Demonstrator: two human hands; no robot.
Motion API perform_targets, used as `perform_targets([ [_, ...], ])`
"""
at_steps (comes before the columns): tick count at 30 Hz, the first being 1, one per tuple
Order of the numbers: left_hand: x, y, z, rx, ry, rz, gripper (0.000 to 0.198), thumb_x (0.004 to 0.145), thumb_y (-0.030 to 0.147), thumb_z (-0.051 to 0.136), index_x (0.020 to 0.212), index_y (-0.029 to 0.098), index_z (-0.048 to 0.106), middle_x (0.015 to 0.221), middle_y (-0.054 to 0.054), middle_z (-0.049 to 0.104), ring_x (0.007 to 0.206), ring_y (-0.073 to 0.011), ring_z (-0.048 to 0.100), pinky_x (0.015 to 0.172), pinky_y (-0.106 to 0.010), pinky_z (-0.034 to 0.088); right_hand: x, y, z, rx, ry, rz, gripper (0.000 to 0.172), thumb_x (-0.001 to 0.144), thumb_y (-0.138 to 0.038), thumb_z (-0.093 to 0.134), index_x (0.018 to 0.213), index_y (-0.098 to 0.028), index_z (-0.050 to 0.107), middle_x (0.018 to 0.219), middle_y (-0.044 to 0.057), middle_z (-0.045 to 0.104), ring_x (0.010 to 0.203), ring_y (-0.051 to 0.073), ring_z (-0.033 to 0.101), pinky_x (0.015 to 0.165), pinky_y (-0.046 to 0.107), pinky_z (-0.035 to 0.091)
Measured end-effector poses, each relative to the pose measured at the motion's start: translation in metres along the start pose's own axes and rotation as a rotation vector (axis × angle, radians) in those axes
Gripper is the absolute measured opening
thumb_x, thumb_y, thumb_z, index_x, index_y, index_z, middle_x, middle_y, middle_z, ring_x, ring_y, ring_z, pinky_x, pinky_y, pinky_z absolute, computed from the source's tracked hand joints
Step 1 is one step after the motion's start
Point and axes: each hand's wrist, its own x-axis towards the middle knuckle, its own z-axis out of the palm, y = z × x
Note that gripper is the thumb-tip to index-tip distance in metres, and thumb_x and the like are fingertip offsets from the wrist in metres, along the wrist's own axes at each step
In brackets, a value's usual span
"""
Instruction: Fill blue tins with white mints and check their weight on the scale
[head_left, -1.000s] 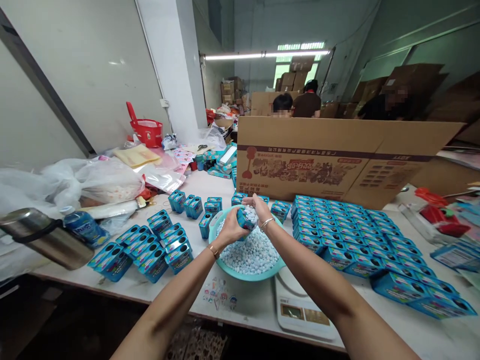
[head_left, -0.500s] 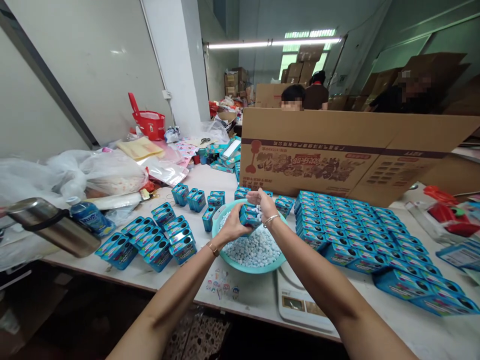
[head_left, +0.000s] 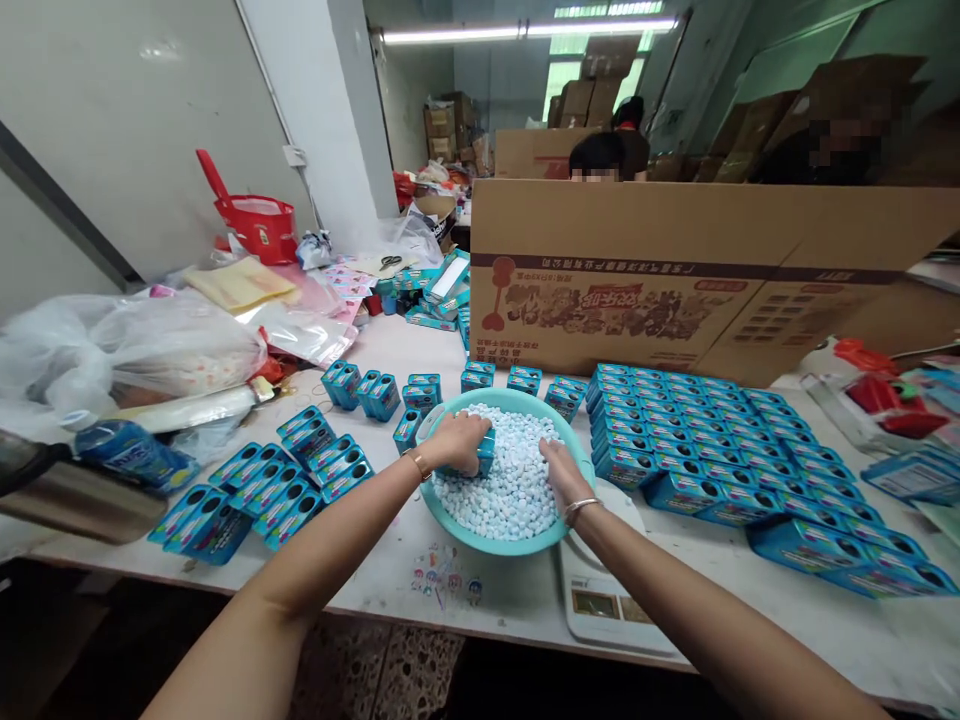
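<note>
A turquoise basin (head_left: 504,546) full of small pale blue and white round pieces (head_left: 517,490) stands before me. My left hand (head_left: 463,444) is closed over a small teal box (head_left: 486,456), holding it low against the pieces in the basin's left half. Much of that box is hidden under my fingers. At the basin's right side, my right hand (head_left: 564,476) reaches into the pieces with its fingers extended and partly sunk among them; the fingertips are hidden.
Teal boxes with round holes on top stand in rows at right (head_left: 690,440) and in groups at left (head_left: 277,490). A white scale (head_left: 611,600) sits under the basin's right edge. A large carton (head_left: 660,240) stands behind; a steel flask (head_left: 82,490) lies at left.
Both hands have come down from above the basin into it, the left still with the box. My right hand has left the box and moved to the right side. The view has tilted down.
</note>
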Motion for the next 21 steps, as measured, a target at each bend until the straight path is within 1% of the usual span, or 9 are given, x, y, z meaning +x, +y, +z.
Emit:
perform_targets([
  [1,0.004,0.001,0.001,-0.004,-0.004,0.011,0.07,0.05,0.012,0.076,0.117,0.02,0.059,0.122,-0.015,0.064,0.117,-0.0396,0.056,0.098,-0.049,0.045,0.005,0.003,0.011,0.019,0.049,0.008,0.044,0.072,-0.053,0.066,0.105,-0.024,0.067,0.133,0.01,0.063,0.135,0.031,0.047,0.106,0.044,0.041],
  [3,0.009,0.002,0.004,-0.017,0.006,0.021,0.072,0.05,0.012,0.075,0.12,0.019,0.058,0.123,-0.016,0.064,0.117,-0.0396,0.056,0.098,-0.048,0.045,0.014,0.004,0.033,0.071,0.152,0.028,0.039,0.071,-0.051,0.065,0.098,-0.024,0.068,0.128,0.009,0.066,0.131,0.03,0.051,0.104,0.04,0.043],
  [5,0.01,0.001,0.006,-0.044,0.04,0.018,0.074,0.05,0.012,0.075,0.122,0.018,0.058,0.123,-0.016,0.063,0.117,-0.04,0.056,0.099,-0.048,0.044,0.021,0.001,0.051,0.132,0.197,0.024,0.032,0.069,-0.048,0.066,0.089,-0.023,0.069,0.117,0.008,0.072,0.122,0.029,0.058,0.098,0.038,0.048],
  [8,0.007,0.0,0.012,-0.108,0.122,-0.018,0.077,0.056,0.017,0.075,0.13,0.016,0.052,0.128,-0.016,0.061,0.12,-0.0394,0.055,0.099,-0.048,0.045,0.029,-0.01,0.066,0.231,0.221,-0.012,0.025,0.065,-0.044,0.069,0.078,-0.023,0.068,0.097,0.005,0.076,0.104,0.027,0.067,0.085,0.036,0.054],
  [11,0.002,0.001,0.023,-0.261,0.278,-0.061,0.084,0.062,0.021,0.073,0.139,0.015,0.042,0.138,-0.015,0.054,0.126,-0.0356,0.052,0.103,-0.047,0.044,0.036,-0.03,0.072,0.313,0.206,-0.093,0.023,0.062,-0.042,0.071,0.074,-0.022,0.068,0.083,0.002,0.075,0.091,0.024,0.069,0.076,0.032,0.055],
  [13,0.0,0.002,0.031,-0.407,0.407,-0.064,0.085,0.059,0.017,0.074,0.138,0.016,0.043,0.138,-0.014,0.053,0.127,-0.0353,0.051,0.106,-0.048,0.041,0.039,-0.044,0.074,0.341,0.173,-0.145,0.024,0.059,-0.04,0.074,0.072,-0.021,0.068,0.076,0.001,0.073,0.083,0.022,0.069,0.072,0.031,0.054],
  [15,-0.002,0.005,0.038,-0.522,0.516,-0.055,0.082,0.055,0.013,0.075,0.133,0.017,0.048,0.133,-0.013,0.057,0.125,-0.0365,0.052,0.107,-0.051,0.039,0.039,-0.058,0.078,0.352,0.136,-0.181,0.025,0.057,-0.04,0.077,0.07,-0.02,0.068,0.069,0.0,0.071,0.076,0.021,0.067,0.069,0.03,0.053],
  [18,-0.002,0.009,0.043,-0.61,0.602,-0.06,0.077,0.054,0.012,0.074,0.128,0.018,0.053,0.126,-0.011,0.06,0.121,-0.0358,0.054,0.105,-0.051,0.04,0.034,-0.074,0.084,0.353,0.097,-0.211,0.026,0.057,-0.042,0.077,0.068,-0.02,0.068,0.066,0.0,0.07,0.071,0.02,0.066,0.067,0.031,0.052],
  [21,-0.003,0.012,0.048,-0.732,0.675,-0.095,0.076,0.052,0.011,0.074,0.125,0.016,0.054,0.124,-0.012,0.061,0.118,-0.034,0.056,0.105,-0.05,0.041,0.025,-0.084,0.089,0.35,0.065,-0.222,0.031,0.064,-0.05,0.073,0.07,-0.02,0.071,0.07,0.003,0.073,0.077,0.022,0.069,0.071,0.032,0.053],
])
